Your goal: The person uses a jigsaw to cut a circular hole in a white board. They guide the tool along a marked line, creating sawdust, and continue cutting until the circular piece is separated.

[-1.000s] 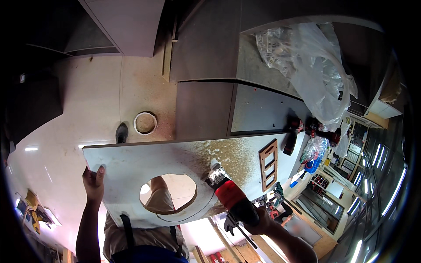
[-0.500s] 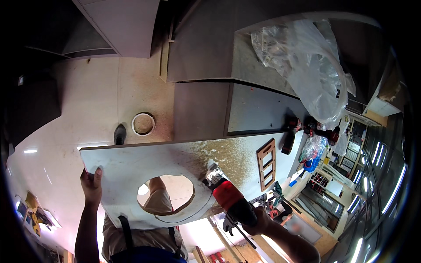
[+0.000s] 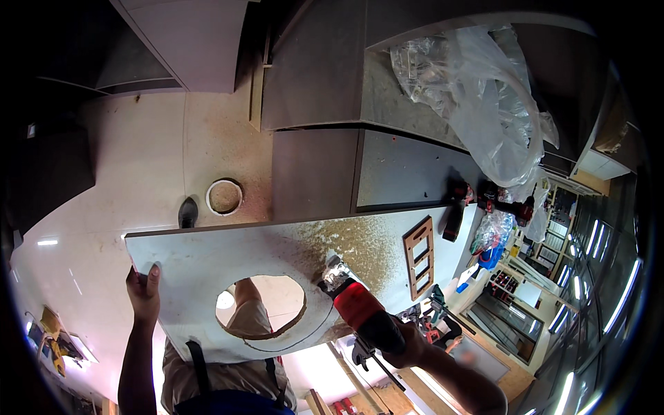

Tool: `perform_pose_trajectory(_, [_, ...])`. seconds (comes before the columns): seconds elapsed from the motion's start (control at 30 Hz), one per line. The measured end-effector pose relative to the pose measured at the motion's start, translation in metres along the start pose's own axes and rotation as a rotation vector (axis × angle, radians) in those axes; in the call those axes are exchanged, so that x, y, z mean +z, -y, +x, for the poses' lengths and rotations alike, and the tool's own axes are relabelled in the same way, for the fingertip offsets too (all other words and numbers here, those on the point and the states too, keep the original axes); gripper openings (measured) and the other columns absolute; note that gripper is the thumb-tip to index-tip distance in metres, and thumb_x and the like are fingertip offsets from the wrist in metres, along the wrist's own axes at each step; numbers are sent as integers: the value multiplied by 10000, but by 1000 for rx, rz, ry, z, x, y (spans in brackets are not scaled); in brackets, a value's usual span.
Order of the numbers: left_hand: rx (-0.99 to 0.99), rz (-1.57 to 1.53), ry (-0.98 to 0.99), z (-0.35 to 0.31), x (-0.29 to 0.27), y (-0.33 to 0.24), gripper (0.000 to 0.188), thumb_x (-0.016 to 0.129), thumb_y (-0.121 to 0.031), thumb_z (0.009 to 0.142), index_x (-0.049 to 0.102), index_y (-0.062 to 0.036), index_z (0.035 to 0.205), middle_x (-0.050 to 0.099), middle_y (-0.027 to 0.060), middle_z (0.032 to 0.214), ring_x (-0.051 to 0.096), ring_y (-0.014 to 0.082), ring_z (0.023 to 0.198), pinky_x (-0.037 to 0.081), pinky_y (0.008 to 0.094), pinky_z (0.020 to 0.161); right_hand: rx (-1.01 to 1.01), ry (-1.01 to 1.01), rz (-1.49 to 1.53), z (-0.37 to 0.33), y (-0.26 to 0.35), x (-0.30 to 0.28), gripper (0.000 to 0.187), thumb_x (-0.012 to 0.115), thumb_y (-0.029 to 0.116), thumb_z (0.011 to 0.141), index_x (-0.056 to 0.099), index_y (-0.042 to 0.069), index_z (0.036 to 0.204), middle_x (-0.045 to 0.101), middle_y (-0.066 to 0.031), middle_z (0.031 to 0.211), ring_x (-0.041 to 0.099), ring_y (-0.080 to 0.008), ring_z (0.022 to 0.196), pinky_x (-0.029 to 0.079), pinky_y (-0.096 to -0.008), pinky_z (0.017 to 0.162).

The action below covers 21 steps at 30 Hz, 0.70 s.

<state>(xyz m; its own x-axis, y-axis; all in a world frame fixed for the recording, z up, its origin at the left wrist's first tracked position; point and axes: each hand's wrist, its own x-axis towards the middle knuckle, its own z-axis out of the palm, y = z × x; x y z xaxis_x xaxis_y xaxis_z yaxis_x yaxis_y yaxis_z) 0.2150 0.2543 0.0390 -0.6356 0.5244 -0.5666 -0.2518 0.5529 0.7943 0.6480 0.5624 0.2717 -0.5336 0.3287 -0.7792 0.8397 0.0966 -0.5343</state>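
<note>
A white board lies across in front of me, with a large round hole cut through it and a curved dark line drawn right of the hole. My left hand is closed on the board's left edge, thumb on top. In my right hand is a red and black jigsaw, gripped by its rear body. Its metal front end, brightly lit, rests on the board right of the hole. Sawdust is spread around and beyond it. The blade is hidden from view.
A brown slotted template lies on the board's right part, near black and red cordless tools. Grey panels and clear plastic sheeting are beyond. On the floor are a white ring and a dark shoe. A clamp sits below the jigsaw.
Very little differs. The background has shifted slightly to the left in view, while both hands keep their hold and the jigsaw stays at nearly the same spot on the board.
</note>
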Motion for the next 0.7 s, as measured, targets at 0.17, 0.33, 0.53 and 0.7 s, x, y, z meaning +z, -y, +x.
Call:
perform_pose_trajectory(0.17, [19,-2,1,0,2,-6,363,660,-288,999,588,37,1146,631,-2,925,540,75,830,430,234,771,2,-1,7,4,16,-5,420,783,105,717,686,89,1125,724,-134,997,738,-305,914,587,-382,831])
perform_pose_trajectory(0.33, [-6,0,14,-1,0,-6,358,658,-289,1000,589,36,1136,624,-8,908,526,69,815,420,232,751,36,-1,-2,5,23,-6,448,777,96,718,680,83,1155,726,-137,1027,741,-285,934,582,-372,836])
perform_pose_trajectory(0.53, [29,-14,-10,0,6,-9,371,668,-308,994,589,30,1128,616,-15,898,516,65,803,412,232,738,55,-32,-20,1,22,0,510,756,89,719,663,67,1220,735,-157,1028,756,-272,910,586,-373,808])
perform_pose_trajectory(0.7, [30,-15,-17,0,0,-6,383,678,-319,988,590,27,1127,610,-19,892,511,64,797,411,235,733,74,-85,-46,1,18,9,521,742,85,719,648,25,1228,747,-150,927,765,-278,813,593,-365,747])
